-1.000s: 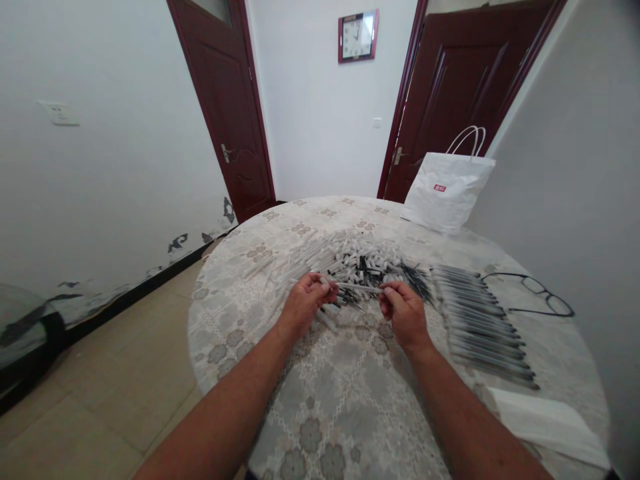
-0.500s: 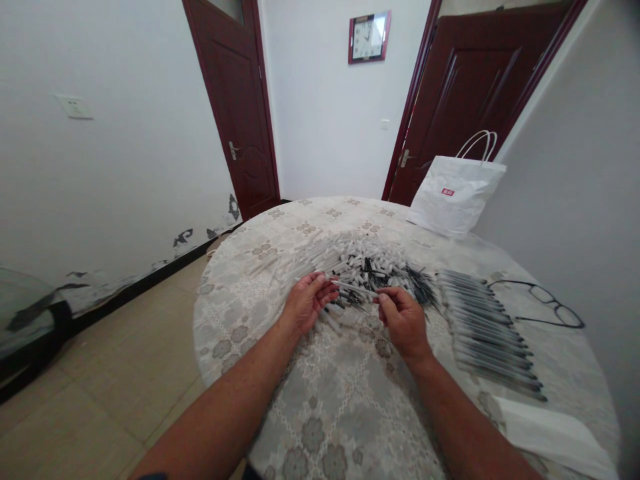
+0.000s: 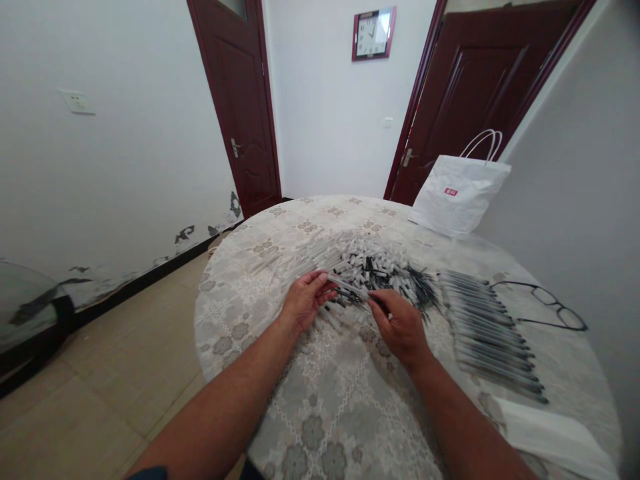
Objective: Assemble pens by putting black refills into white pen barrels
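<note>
Dark-red doors (image 3: 243, 120) stand beyond the flowered tablecloth (image 3: 345, 393) bearing pens (image 3: 493, 330).

Translucent tube (image 3: 349, 286), grey-flowered tablecloth (image 3: 345, 383), white bag (image 3: 457, 203)

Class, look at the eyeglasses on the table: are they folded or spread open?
Spread open: the eyeglasses have both side arms stretched out from the lenses, apart from each other, not folded in.

Dark red doors (image 3: 240, 100) flank a white wall (image 3: 320, 113) with a clock (image 3: 373, 35), over beige floor (image 3: 110, 373).
</note>
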Demonstrator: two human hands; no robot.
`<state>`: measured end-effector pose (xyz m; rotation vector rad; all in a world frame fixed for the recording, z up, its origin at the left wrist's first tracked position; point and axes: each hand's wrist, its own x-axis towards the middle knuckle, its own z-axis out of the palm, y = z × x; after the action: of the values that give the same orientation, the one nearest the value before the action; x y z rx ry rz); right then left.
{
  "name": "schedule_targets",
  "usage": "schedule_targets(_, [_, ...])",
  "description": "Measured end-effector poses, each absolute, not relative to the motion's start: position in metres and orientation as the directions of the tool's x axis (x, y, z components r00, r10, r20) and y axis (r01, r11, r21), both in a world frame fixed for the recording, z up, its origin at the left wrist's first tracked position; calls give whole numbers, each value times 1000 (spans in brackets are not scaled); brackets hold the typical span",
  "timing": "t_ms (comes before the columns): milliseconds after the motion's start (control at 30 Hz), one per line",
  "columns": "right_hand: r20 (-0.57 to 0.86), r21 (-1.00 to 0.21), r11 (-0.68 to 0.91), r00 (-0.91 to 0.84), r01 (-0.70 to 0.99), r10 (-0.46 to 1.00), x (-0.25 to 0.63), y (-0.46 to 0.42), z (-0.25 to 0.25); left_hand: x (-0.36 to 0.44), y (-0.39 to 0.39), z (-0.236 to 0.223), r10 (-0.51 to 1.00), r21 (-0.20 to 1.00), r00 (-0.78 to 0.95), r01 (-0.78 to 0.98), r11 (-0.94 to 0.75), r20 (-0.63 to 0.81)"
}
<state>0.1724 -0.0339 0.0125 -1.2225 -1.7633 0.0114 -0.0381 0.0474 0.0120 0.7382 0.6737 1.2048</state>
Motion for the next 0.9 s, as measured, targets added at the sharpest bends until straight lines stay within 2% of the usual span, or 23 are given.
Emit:
schedule_targets(100, [727,-390,553,-123,736,676,169,-36,16,-39,48,13,972,800,226,-569,187,-66])
schedule_targets(167, [719,-404,540,-109,739,687,166,-38,17,-40,48,13,971,803,229,-566,187,-65])
schedule_targets(233, [666,-491,483,-45,725,745,163,-40,18,-40,49,13,971,804,233,-564,187,-63])
schedule_targets(300, [561,-632,386,52,672,826,160,-42,19,-41,49,12,971,807,234,-562,183,-57])
schedule_targets(400, [363,-831,240,164,501,917,157,-43,22,-41,50,12,972,821,232,-547,163,-38])
schedule_targets(467, [262,-915,183,187,359,947,156,-41,23,-41,50,12,972,836,232,-529,145,-22])
schedule_targets(600, [78,-995,67,171,67,982,157,-35,18,-40,50,12,976,863,216,-494,105,5])
schedule_targets(700, [-40,-998,-31,147,-63,988,158,-30,14,-40,49,13,977,873,212,-478,94,11])
schedule_targets(767, [-53,-998,-50,134,-28,990,159,-29,15,-39,47,14,980,881,200,-465,87,9])
schedule_targets(800, [-33,-998,-39,124,42,992,159,-30,17,-38,46,15,982,890,189,-449,79,8])
schedule_targets(867, [59,-960,31,94,278,994,160,-32,23,-36,44,17,983,912,184,-406,60,17])
schedule_targets(900, [138,-899,99,59,427,989,160,-34,26,-35,43,18,980,926,194,-375,41,35])
